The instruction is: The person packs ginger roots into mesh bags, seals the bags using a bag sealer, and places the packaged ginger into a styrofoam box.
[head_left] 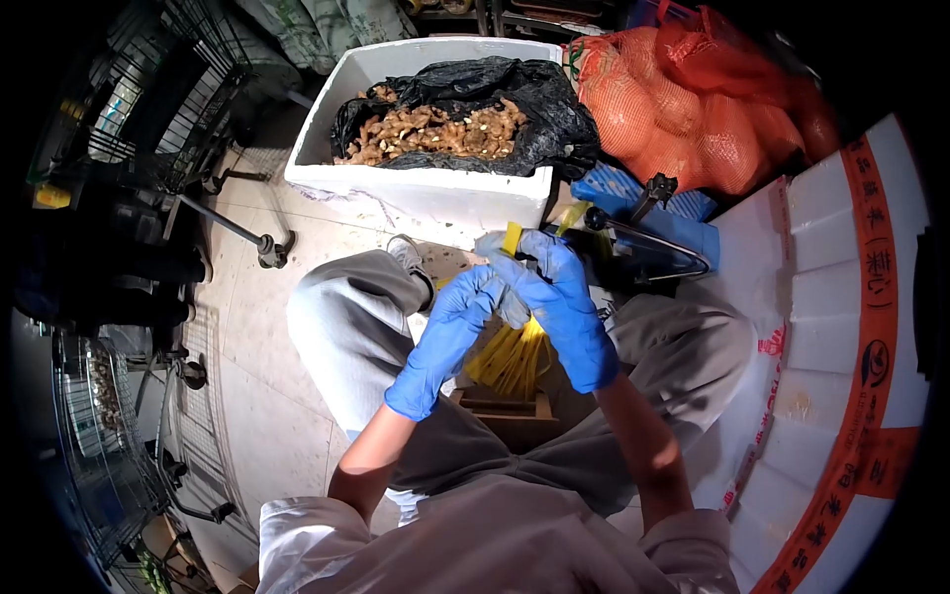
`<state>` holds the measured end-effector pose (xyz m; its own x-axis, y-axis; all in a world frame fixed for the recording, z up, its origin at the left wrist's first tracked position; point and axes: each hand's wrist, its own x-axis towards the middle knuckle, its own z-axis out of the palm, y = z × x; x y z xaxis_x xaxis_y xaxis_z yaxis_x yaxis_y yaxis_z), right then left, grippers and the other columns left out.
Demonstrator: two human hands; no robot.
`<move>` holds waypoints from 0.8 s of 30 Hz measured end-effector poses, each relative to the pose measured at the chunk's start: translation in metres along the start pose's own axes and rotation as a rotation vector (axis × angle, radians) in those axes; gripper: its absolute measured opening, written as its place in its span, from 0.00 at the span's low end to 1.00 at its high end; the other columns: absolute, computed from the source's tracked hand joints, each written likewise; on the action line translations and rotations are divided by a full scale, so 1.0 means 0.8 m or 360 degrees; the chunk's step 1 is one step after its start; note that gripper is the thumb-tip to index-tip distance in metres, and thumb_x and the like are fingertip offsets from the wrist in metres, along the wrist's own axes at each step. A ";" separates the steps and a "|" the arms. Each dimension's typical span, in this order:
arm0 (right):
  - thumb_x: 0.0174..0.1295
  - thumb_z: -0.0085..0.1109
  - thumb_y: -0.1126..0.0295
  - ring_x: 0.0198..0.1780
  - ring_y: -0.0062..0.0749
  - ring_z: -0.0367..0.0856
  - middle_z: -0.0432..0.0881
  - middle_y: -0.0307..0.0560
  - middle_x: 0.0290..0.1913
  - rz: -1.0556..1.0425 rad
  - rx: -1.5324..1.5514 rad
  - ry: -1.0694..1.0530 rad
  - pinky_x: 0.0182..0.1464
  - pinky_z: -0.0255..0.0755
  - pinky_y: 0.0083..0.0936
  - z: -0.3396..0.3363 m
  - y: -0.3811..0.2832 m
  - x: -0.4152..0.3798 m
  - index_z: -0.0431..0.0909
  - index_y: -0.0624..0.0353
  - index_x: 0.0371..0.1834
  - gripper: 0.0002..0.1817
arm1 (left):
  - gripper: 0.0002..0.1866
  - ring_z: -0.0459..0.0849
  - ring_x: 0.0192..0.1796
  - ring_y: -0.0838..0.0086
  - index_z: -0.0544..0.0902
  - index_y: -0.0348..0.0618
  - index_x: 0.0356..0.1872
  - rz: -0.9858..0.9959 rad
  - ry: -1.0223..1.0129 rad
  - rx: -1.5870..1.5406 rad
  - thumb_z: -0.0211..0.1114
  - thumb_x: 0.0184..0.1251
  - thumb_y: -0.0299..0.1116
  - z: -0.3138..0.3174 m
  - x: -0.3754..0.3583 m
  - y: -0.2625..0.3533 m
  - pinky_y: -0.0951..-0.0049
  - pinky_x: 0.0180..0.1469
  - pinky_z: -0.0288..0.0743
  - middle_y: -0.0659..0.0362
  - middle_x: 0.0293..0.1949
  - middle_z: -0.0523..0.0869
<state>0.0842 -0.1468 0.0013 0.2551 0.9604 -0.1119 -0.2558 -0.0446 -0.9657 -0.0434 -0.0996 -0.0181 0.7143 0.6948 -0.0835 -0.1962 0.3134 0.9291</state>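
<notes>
Both my hands wear blue gloves with dirty grey fingertips and meet in front of me. My left hand (465, 309) has its fingers bent together against my right hand (552, 287). A short yellow strip (512, 238) sticks up from between the fingers, by my right hand's fingertips; what else is pinched there is hidden. Below the hands, a bundle of yellow strips (510, 358) hangs or lies above a small brown wooden or cardboard piece (507, 408) between my legs.
A white foam box (421, 186) lined with a black bag (445, 77) holds ginger-like roots (426, 134). Red net sacks (683, 109) lie right of it, above a blue box (683, 233). White taped boxes (821, 327) line the right. Wire carts (99, 436) stand left.
</notes>
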 end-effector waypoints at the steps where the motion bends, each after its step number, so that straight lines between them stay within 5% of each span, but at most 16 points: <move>1: 0.53 0.49 0.75 0.29 0.24 0.73 0.71 0.41 0.27 0.0110 0.0132 -0.0014 0.29 0.64 0.13 0.000 0.006 0.000 0.69 0.65 0.36 0.08 | 0.10 0.71 0.33 0.87 0.73 0.39 0.39 0.0035 0.0042 0.0062 0.53 0.59 0.32 0.002 -0.004 -0.007 0.88 0.35 0.64 0.65 0.34 0.76; 2: 0.54 0.47 0.76 0.29 0.24 0.73 0.70 0.41 0.25 0.0221 0.0260 -0.0019 0.26 0.64 0.12 0.000 0.012 -0.001 0.69 0.65 0.33 0.05 | 0.11 0.71 0.35 0.87 0.73 0.38 0.40 0.0072 0.0087 0.0124 0.53 0.59 0.32 0.002 -0.006 -0.012 0.88 0.37 0.64 0.65 0.35 0.76; 5: 0.53 0.41 0.82 0.33 0.30 0.75 0.67 0.41 0.23 -0.0361 0.0360 0.0135 0.27 0.65 0.14 0.001 0.022 -0.004 0.68 0.65 0.25 0.05 | 0.09 0.71 0.40 0.81 0.72 0.35 0.40 0.0118 0.0308 0.0621 0.50 0.59 0.27 -0.018 -0.005 -0.006 0.83 0.45 0.64 0.61 0.36 0.75; 7: 0.52 0.42 0.82 0.33 0.31 0.75 0.67 0.41 0.23 -0.0074 0.0434 0.0050 0.29 0.66 0.16 -0.008 0.029 -0.005 0.68 0.66 0.25 0.04 | 0.09 0.71 0.43 0.78 0.73 0.38 0.40 0.0255 0.0257 0.0414 0.52 0.57 0.25 -0.007 -0.001 0.031 0.80 0.48 0.62 0.59 0.40 0.75; 10: 0.51 0.48 0.81 0.30 0.32 0.75 0.67 0.40 0.20 -0.0223 0.0199 -0.0110 0.28 0.66 0.19 -0.007 0.027 -0.013 0.70 0.67 0.26 0.01 | 0.08 0.73 0.41 0.77 0.75 0.38 0.36 0.0300 0.0220 0.0476 0.54 0.53 0.23 0.002 0.004 0.052 0.80 0.46 0.64 0.58 0.37 0.76; 12: 0.50 0.51 0.80 0.27 0.27 0.74 0.71 0.40 0.19 -0.0472 -0.0733 -0.0320 0.27 0.67 0.18 -0.011 0.007 -0.016 0.71 0.68 0.25 0.02 | 0.05 0.73 0.37 0.77 0.76 0.37 0.30 0.0413 -0.0044 0.0711 0.56 0.50 0.21 0.002 0.004 0.054 0.80 0.42 0.65 0.59 0.33 0.76; 16: 0.52 0.52 0.78 0.25 0.19 0.71 0.75 0.40 0.24 -0.0229 -0.0040 0.0056 0.31 0.68 0.15 -0.004 0.016 -0.021 0.73 0.68 0.27 0.03 | 0.02 0.73 0.34 0.78 0.75 0.36 0.24 0.0428 0.0172 0.0649 0.56 0.48 0.19 0.004 0.002 0.047 0.80 0.39 0.66 0.60 0.28 0.75; 18: 0.51 0.54 0.77 0.30 0.18 0.72 0.75 0.40 0.29 -0.0368 -0.0253 0.0185 0.37 0.68 0.14 -0.002 0.022 -0.025 0.73 0.66 0.32 0.06 | 0.03 0.73 0.34 0.78 0.75 0.36 0.24 0.0420 0.0262 0.0634 0.56 0.47 0.18 0.006 -0.005 0.035 0.80 0.39 0.66 0.59 0.28 0.75; 20: 0.51 0.55 0.76 0.36 0.18 0.70 0.74 0.40 0.34 -0.0360 0.0600 0.0623 0.43 0.65 0.13 0.012 0.033 -0.028 0.72 0.63 0.37 0.09 | 0.05 0.73 0.33 0.77 0.75 0.36 0.24 0.0504 0.0379 0.0540 0.56 0.45 0.17 0.013 -0.012 0.028 0.80 0.39 0.66 0.59 0.28 0.75; 21: 0.51 0.54 0.76 0.40 0.17 0.69 0.73 0.38 0.36 -0.0089 0.0721 0.0739 0.45 0.63 0.12 0.015 0.037 -0.027 0.71 0.60 0.39 0.11 | 0.06 0.73 0.34 0.77 0.75 0.36 0.26 0.0515 0.0363 0.0537 0.57 0.44 0.17 0.015 -0.016 0.021 0.80 0.40 0.66 0.59 0.28 0.75; 24: 0.55 0.49 0.77 0.33 0.18 0.72 0.73 0.38 0.33 0.0144 0.0943 0.0785 0.36 0.68 0.13 0.019 0.051 -0.009 0.71 0.61 0.36 0.06 | 0.06 0.73 0.36 0.78 0.74 0.37 0.27 0.0497 0.0430 0.0513 0.56 0.47 0.17 0.021 -0.032 0.005 0.80 0.43 0.65 0.59 0.30 0.75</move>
<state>0.0576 -0.1509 -0.0335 0.5596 0.7204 -0.4097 -0.7158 0.1710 -0.6771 -0.0507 -0.1272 -0.0064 0.4478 0.8788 0.1650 -0.1252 -0.1211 0.9847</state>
